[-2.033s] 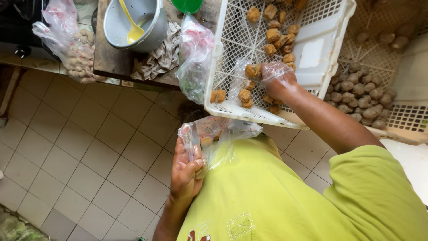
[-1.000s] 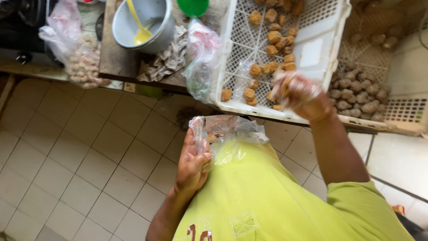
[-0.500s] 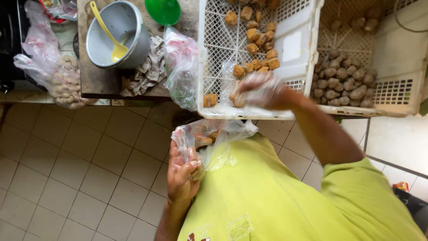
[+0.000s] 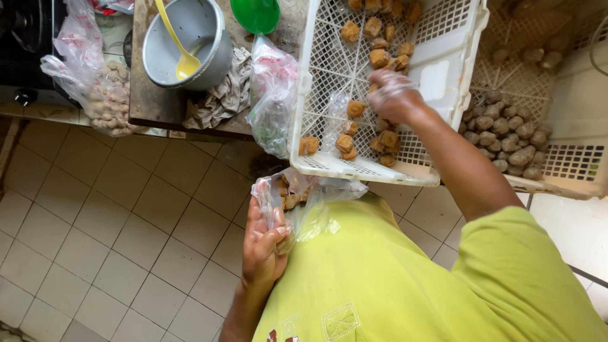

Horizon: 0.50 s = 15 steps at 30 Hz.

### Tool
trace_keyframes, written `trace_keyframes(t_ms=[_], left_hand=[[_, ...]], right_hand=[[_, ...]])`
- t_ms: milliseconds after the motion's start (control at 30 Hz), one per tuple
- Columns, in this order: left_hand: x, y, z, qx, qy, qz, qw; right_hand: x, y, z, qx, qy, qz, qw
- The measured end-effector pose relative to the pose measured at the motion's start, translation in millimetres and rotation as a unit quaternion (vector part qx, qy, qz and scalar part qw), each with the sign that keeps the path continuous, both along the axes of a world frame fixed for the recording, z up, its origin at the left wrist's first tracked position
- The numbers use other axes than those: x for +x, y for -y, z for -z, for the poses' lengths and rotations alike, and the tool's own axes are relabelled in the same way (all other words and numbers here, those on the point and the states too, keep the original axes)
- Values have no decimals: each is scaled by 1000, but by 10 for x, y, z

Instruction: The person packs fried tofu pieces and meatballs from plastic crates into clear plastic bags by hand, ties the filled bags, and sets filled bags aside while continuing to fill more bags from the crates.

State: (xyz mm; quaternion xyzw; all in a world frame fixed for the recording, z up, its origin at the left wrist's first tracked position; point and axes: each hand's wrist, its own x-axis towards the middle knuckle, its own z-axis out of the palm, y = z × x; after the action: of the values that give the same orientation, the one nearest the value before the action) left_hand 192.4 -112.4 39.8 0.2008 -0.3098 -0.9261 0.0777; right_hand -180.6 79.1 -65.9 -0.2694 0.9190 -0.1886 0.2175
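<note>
My left hand (image 4: 263,244) holds a clear plastic bag (image 4: 304,199) open against my yellow-green shirt; a few brown fried pieces lie inside it. My right hand (image 4: 392,95), covered with a thin clear plastic glove, reaches into the white slotted crate (image 4: 316,95) and rests among the brown fried pieces (image 4: 354,109). Its fingers curl over some pieces, but I cannot tell whether they grip any. More pieces (image 4: 379,44) lie farther up the crate.
A grey pot (image 4: 196,38) with a yellow spoon (image 4: 180,54) stands on a worn wooden top beside a crumpled cloth (image 4: 225,95) and a green funnel (image 4: 255,12). Filled plastic bags (image 4: 104,98) hang at the left. A second crate (image 4: 513,133) holds round brown balls. Tiled floor below.
My right hand has moved up from the crate's near edge to among the pieces farther in. The left hand keeps the bag open at my chest.
</note>
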Motion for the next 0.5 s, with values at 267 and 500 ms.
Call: trace_keyframes(t_ms=[267,500], left_hand=[[-17,18,-17,15,-6,24,1000],[19,38,-68,17,7,37,999]], right_hand=[[1337,79,-1192,-340,452,-241,788],[1979,468,-981,-226,185,-359,886]])
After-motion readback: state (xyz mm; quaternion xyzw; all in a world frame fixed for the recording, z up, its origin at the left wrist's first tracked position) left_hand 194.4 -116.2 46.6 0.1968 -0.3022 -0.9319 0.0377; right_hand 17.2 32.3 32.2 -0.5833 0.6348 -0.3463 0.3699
